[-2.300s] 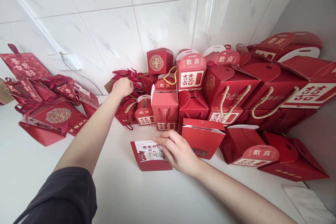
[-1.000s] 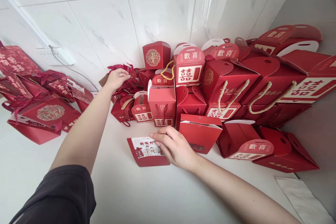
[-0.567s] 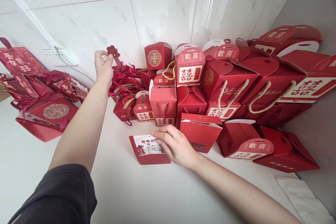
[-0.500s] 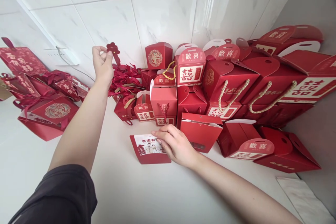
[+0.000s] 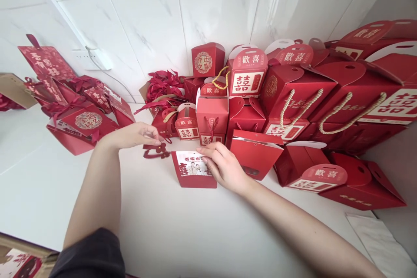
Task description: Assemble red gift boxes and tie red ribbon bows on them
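My left hand [image 5: 135,134] hovers low over the white counter, its fingers pinched on a small red ribbon strip with a flower-shaped end [image 5: 157,150]. My right hand [image 5: 223,167] lies on the right side of a flat folded red box [image 5: 192,174] with a white picture panel, its fingers curled on the box's edge. The ribbon piece hangs just left of that flat box. Behind the left hand sits a heap of red ribbon strips [image 5: 162,87] in a brown carton.
Many assembled red gift boxes with rope handles [image 5: 293,95] are stacked against the tiled wall at the back right. Flat red bags [image 5: 81,117] pile at the left. A wall socket with a cable [image 5: 94,58] is at the back left, and a white paper sheet [image 5: 374,243] lies at the front right.
My left hand drew one ribbon strip out of the heap, lifted it, then brought it down beside the flat box. My right hand stayed on the flat box.
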Action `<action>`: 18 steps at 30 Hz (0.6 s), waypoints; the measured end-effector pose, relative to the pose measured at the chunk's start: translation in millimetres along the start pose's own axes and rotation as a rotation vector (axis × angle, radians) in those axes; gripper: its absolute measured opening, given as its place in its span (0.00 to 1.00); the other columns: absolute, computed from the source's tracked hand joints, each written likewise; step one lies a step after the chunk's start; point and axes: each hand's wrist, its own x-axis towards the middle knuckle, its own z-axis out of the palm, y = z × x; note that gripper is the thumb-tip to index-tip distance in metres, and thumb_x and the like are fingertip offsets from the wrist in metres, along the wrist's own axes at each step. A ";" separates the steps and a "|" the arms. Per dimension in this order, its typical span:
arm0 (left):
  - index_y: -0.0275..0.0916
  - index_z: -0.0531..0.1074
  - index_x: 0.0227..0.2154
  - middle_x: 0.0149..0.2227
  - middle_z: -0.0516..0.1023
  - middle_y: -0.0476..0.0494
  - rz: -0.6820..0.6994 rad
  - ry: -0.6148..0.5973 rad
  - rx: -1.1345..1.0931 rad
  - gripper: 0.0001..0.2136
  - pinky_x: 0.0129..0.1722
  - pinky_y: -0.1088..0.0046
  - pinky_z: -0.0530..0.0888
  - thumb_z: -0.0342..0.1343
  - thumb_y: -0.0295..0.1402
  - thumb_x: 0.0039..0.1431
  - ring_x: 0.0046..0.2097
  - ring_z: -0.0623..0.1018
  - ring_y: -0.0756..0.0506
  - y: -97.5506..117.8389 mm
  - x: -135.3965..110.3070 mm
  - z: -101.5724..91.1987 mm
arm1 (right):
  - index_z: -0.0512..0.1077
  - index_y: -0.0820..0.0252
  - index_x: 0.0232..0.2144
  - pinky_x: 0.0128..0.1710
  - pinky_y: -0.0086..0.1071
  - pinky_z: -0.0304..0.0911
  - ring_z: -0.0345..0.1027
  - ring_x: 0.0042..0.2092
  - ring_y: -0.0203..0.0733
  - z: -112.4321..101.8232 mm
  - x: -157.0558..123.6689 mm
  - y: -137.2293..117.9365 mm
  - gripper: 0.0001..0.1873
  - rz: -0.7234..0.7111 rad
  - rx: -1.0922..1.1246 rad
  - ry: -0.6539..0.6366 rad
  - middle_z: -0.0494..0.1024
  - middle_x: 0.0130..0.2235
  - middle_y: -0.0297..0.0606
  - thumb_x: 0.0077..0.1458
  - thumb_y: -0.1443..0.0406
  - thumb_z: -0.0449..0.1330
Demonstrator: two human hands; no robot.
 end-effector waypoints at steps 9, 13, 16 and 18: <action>0.38 0.68 0.30 0.19 0.73 0.52 0.097 -0.441 0.004 0.11 0.17 0.82 0.67 0.58 0.40 0.60 0.22 0.73 0.52 48.9 -32.6 -30.7 | 0.67 0.55 0.53 0.42 0.37 0.69 0.68 0.44 0.43 -2.0 -1.0 -3.3 0.16 0.017 -0.009 -0.010 0.71 0.43 0.43 0.65 0.69 0.51; 0.38 0.70 0.36 0.26 0.81 0.48 0.243 -0.180 -0.195 0.08 0.23 0.79 0.76 0.60 0.36 0.59 0.28 0.81 0.47 77.3 -67.6 -24.6 | 0.69 0.57 0.51 0.42 0.38 0.69 0.68 0.44 0.43 -8.0 2.1 -8.3 0.15 -0.009 -0.051 0.009 0.71 0.43 0.44 0.63 0.69 0.52; 0.40 0.76 0.37 0.29 0.83 0.48 0.520 -0.316 -0.234 0.06 0.26 0.77 0.79 0.63 0.30 0.56 0.29 0.82 0.47 82.4 -88.3 -0.1 | 0.71 0.56 0.48 0.42 0.38 0.68 0.68 0.44 0.44 -15.0 6.4 -12.2 0.13 -0.033 -0.080 0.016 0.71 0.43 0.44 0.62 0.69 0.54; 0.43 0.77 0.38 0.31 0.83 0.51 0.739 -0.278 -0.141 0.07 0.23 0.78 0.76 0.61 0.27 0.57 0.26 0.80 0.51 75.7 -94.6 25.2 | 0.71 0.56 0.46 0.43 0.39 0.68 0.68 0.44 0.44 -19.1 9.3 -13.7 0.12 -0.035 -0.062 0.000 0.72 0.42 0.43 0.62 0.70 0.54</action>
